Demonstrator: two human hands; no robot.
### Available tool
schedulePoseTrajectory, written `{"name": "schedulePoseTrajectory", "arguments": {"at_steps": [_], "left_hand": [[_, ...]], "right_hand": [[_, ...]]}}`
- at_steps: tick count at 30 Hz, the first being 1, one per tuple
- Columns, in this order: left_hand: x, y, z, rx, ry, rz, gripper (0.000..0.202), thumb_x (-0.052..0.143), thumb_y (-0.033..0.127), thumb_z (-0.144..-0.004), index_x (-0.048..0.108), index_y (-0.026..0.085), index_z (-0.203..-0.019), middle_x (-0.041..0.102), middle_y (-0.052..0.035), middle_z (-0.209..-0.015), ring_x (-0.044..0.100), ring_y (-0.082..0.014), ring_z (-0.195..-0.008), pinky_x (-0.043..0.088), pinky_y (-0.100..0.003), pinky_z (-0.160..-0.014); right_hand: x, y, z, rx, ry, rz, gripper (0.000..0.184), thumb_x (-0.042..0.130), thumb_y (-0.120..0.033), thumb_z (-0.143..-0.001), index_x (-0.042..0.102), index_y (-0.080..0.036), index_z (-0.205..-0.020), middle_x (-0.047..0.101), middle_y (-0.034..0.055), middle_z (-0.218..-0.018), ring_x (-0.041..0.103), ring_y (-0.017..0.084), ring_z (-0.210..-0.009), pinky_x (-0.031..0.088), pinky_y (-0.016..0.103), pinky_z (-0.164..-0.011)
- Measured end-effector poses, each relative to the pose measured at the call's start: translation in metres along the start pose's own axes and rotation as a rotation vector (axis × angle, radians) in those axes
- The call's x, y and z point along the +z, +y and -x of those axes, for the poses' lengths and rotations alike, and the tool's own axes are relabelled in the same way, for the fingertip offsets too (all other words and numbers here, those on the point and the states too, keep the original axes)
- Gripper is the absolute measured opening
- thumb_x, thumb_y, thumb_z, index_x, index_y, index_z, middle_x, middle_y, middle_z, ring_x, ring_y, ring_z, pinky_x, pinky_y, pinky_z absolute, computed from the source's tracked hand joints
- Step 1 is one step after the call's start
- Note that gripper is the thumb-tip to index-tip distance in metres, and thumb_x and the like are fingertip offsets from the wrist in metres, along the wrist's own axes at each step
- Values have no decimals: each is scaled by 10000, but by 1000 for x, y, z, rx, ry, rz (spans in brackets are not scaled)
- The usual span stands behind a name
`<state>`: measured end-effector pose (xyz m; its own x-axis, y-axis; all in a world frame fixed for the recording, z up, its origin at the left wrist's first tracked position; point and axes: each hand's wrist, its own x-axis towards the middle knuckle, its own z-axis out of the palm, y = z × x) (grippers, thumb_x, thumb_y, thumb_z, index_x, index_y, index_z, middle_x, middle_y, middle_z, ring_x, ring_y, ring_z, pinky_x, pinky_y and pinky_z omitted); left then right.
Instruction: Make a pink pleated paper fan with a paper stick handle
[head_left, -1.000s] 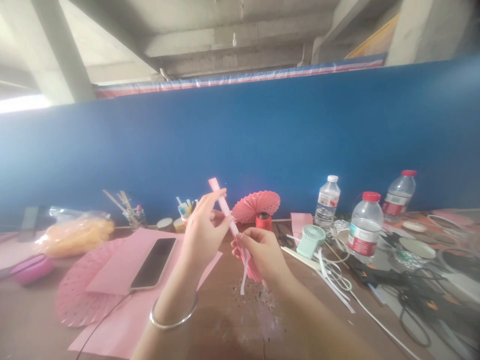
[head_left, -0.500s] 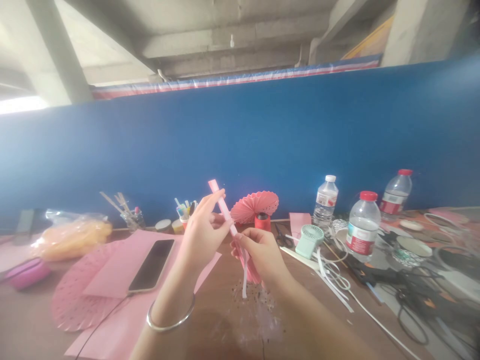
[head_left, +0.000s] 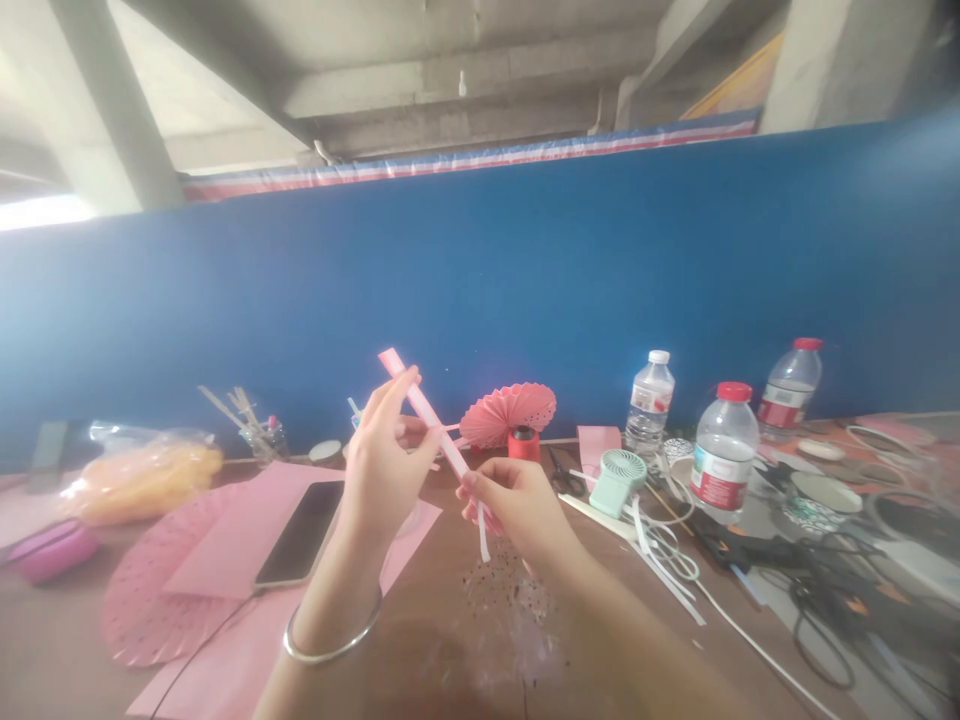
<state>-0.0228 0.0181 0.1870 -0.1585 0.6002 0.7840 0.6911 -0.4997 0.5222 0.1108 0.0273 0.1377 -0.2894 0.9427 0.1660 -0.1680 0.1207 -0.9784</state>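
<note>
Between both hands a narrow folded pink paper [head_left: 425, 408] is held at a slant, its upper end leaning left. A pale band runs along its face. My left hand [head_left: 384, 465], with a silver bangle on the wrist, grips its upper part between thumb and fingers. At the lower end my right hand [head_left: 517, 505] is closed in a pinch. A thin white strip [head_left: 484, 543] dangles below those fingers; how it joins the paper is hidden. Beyond the hands, a pink pleated paper fan [head_left: 508, 412] rests by a red spool-like object [head_left: 524, 444].
On the left lie pink sheets [head_left: 225, 560], a phone [head_left: 298, 535] and a bag of yellow material [head_left: 142, 470]. To the right are a mint mini fan [head_left: 619, 483], scissors [head_left: 561, 472], cables, and water bottles [head_left: 724, 450]. Dark specks dot the brown table [head_left: 450, 640].
The folded paper and my left hand have shifted left, and the paper tilts more. The lower pleated part has moved out of sight behind my right hand. The white strip hangs shorter.
</note>
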Motion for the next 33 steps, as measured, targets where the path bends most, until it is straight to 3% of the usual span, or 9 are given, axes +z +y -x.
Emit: {"name": "schedulePoseTrajectory", "arguments": {"at_steps": [4, 9, 13, 19, 29, 33], "left_hand": [[2, -3, 1, -16, -23, 25, 490, 546, 164, -750, 469, 268, -1223, 569, -44, -1097, 596, -117, -740, 548, -236, -618], [2, -4, 2, 11, -94, -23, 275, 490, 202, -799, 607, 256, -1042, 605, -17, -998, 586, -122, -765, 530, -204, -578], [1, -2, 3, -4, -145, -11, 308, 476, 217, -809, 581, 266, -1094, 583, -26, -1061, 587, -104, -673, 528, -215, -564], [4, -8, 3, -64, -232, 121, 406, 511, 179, -770, 522, 269, -1166, 541, -53, -1126, 603, -111, -688, 540, -245, -603], [5, -6, 4, -85, -228, 171, 394, 539, 180, -759, 540, 271, -1143, 542, -47, -1132, 633, -127, -721, 539, -214, -553], [5, -6, 4, -81, -193, 169, 378, 530, 184, -776, 537, 265, -1146, 536, -45, -1130, 641, -133, -754, 559, -217, -599]], "right_hand": [[-1, -2, 1, -14, -50, 52, 191, 594, -313, -700, 597, -142, -615, 583, 14, -530, 426, 76, -421, 319, 219, -439], [-4, 3, 1, -24, -114, 82, 211, 575, -335, -711, 576, -154, -604, 581, 13, -532, 471, 101, -433, 352, 245, -465], [-6, 7, -1, -37, -150, 63, 253, 565, -341, -718, 518, -169, -539, 597, 20, -561, 512, 115, -476, 375, 250, -490], [-6, 5, -1, -16, -195, 23, 280, 535, -343, -728, 489, -173, -510, 583, 29, -539, 523, 129, -502, 380, 248, -481], [-7, 3, -1, 14, -176, 33, 256, 538, -291, -715, 509, -160, -498, 609, 42, -591, 546, 138, -558, 395, 250, -529], [-7, 2, -1, 46, -192, 9, 283, 541, -330, -729, 543, -157, -504, 609, 45, -575, 546, 142, -549, 388, 250, -522]]}}
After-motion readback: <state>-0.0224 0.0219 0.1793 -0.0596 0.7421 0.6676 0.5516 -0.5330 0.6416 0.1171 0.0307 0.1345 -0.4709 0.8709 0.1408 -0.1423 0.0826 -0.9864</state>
